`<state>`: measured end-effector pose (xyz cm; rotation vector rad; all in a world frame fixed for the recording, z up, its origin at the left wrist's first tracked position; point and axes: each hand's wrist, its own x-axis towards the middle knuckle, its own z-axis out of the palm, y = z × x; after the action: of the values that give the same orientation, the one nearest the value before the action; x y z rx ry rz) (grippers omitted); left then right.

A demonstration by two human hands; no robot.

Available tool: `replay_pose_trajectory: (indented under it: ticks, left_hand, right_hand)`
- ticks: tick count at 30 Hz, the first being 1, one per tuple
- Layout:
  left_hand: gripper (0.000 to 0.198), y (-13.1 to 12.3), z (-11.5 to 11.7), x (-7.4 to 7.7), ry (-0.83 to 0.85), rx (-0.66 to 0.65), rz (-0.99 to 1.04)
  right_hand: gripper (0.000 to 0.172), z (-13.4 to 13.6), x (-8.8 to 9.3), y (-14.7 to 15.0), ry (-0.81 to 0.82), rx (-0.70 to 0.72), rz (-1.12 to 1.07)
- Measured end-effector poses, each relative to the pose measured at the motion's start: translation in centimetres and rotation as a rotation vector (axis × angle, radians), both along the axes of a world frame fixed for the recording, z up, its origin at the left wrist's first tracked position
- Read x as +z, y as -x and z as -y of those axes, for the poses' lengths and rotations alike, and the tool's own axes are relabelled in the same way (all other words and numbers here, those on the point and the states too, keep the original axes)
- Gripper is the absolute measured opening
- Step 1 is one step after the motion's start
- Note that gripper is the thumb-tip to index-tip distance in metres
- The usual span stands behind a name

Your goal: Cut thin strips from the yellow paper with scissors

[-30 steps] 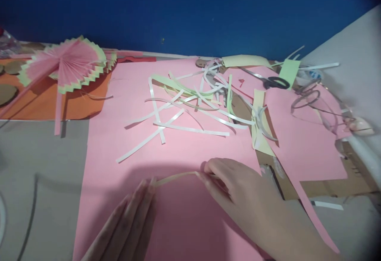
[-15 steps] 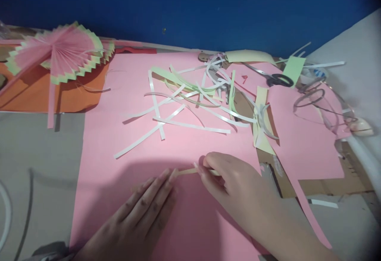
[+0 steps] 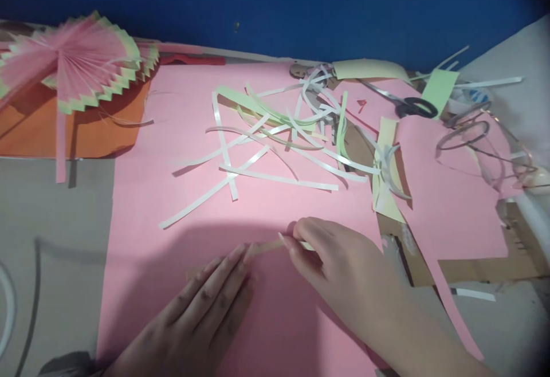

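A narrow pale yellow paper strip [image 3: 267, 247] lies between my two hands over a large pink sheet of paper [image 3: 283, 314]. My left hand [image 3: 210, 297] rests flat, fingers stretched out, its fingertips over part of the strip. Pinched between thumb and curled fingers, the strip's other end is in my right hand [image 3: 330, 256]. Beyond the hands, several white paper strips [image 3: 279, 179] lie loosely across one another with light green strips [image 3: 258, 110] among them.
At the far left a pleated pink and green paper fan [image 3: 94, 67] lies on orange paper [image 3: 98, 130]. Scissors [image 3: 415, 108], eyeglasses [image 3: 464, 139], a cut pink sheet [image 3: 455, 199] and cardboard [image 3: 464, 271] are at the right. A blue surface [image 3: 275, 10] rises at the back.
The view has shifted slightly, so the fan appears further left and the scissors further right. My hands keep almost the same pose on the strip.
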<state>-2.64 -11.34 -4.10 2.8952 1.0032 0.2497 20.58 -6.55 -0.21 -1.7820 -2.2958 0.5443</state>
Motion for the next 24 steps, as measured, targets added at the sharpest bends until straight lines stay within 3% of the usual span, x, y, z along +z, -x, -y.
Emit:
replay_pose_trajectory:
  ticks: [5,14,24]
  left_hand:
    - [0.076,-0.02,-0.07,-0.14,0.007,-0.029,-0.043]
    - [0.076,-0.35,0.36,-0.42,0.003,0.037,0.021]
    - [0.071,-0.02,0.23,0.12,0.06,-0.016,-0.016]
  right_hand:
    - [0.025,0.0,-0.04,-0.01,-0.031,0.019,0.018]
    - [0.024,-0.01,0.11,0.07,-0.022,0.029,0.038]
    - [0.023,0.02,0.01,0.03,0.02,0.03,0.049]
